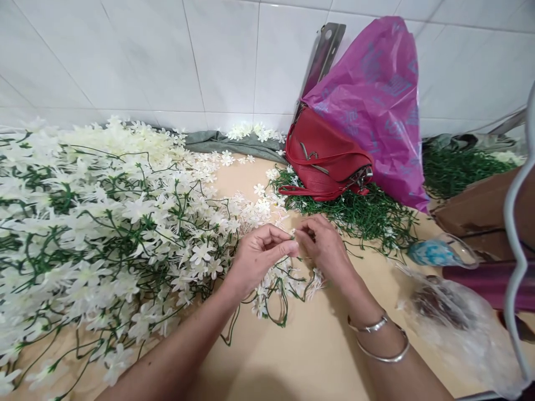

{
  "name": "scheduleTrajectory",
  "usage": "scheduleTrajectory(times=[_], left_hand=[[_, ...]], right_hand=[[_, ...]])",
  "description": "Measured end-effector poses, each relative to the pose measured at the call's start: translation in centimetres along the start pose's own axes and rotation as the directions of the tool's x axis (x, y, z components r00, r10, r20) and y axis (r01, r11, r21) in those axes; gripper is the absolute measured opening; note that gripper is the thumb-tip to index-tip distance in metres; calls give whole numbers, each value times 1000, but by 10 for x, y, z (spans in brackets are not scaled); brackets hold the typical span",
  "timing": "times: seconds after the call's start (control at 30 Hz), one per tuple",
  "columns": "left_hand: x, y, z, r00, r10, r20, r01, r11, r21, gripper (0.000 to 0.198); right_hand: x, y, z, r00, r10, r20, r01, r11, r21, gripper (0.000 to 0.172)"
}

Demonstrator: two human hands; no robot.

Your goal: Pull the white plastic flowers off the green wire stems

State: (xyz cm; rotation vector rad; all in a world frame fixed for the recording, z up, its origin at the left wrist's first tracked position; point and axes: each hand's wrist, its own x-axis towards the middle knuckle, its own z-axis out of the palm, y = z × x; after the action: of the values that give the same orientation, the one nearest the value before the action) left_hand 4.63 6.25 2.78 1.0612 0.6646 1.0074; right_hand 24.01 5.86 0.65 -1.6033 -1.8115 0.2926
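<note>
While left grip [264,249] pinches small pale piece [293,232], right grip [324,245] bunched beside it, contents unclear.

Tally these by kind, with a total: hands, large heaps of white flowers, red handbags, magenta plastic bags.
Hands: 2 (left hand, right hand)
Large white-flower heap: 1, its single flowers too many to count
Red handbag: 1
Magenta plastic bag: 1
Total: 5

No lettering, brand or number can be read. Bluish printed patches repeat across the purple plastic bag [380,106] that rests against the red bag [334,131], but they are too creased and blurred to make out.
</note>
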Motion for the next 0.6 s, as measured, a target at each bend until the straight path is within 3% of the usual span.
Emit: scheduleTrajectory(times=[0.13, 0.3, 0.43, 0.6], left_hand=[[0, -14, -4, 997, 19, -68, -14, 998, 65, 20], [3, -20, -10, 986, 52, -161, -28, 989, 147, 23], [2, -21, -8, 978, 67, -199, -31, 984, 177, 21], [1, -22, -5, 978, 63, -201, -27, 984, 175, 22]], right_hand=[[1, -5, -2, 987, 88, -138, -56, 974, 221, 10], [1, -12, 1, 978, 201, -53, -137, 814, 564, 15], [0, -15, 0, 974, 225, 3, -177, 758, 627, 15], [-3, -19, -6, 983, 181, 18, -159, 806, 570, 10]])
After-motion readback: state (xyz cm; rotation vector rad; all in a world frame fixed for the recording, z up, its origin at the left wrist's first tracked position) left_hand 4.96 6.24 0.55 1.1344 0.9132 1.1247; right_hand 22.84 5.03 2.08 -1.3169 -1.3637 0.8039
